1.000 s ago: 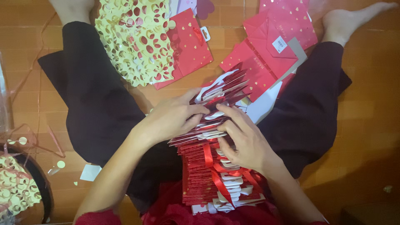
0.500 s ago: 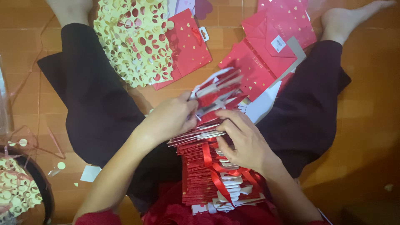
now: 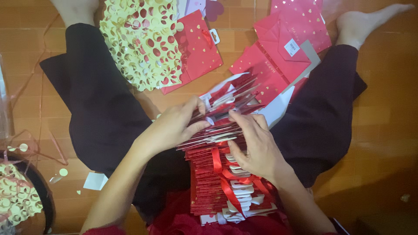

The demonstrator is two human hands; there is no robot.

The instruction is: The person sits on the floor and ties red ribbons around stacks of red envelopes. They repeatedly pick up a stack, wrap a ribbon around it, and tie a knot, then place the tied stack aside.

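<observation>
While the person sat on the orange tiled floor (image 3: 383, 113) with legs spread in dark trousers, the head view looked down on a tall stack of flat red paper gift bags (image 3: 222, 182) lying in the lap, its near end bound by a red ribbon (image 3: 220, 172) that crossed the white hang tabs. The left hand (image 3: 172, 128) was curled about the far end of the stack — thumb on top, fingers tucked under a fanned bunch of bags (image 3: 228, 98) that it had lifted clear of the rest. The right hand (image 3: 257, 146) lay just beside it, partly closed, its fingertips pinching the edges of the bags where the fan parted from the stack and its heel resting on the ribbon. Farther off on the floor, between the bare feet, lay a cream sheet of punched-out paper (image 3: 141, 39) over a loose red bag (image 3: 198, 50) at the left, and more loose red bags (image 3: 287, 48) with gold dots at the right. At the near left edge sat a dark basket (image 3: 41, 196) holding more cream scrap.
</observation>
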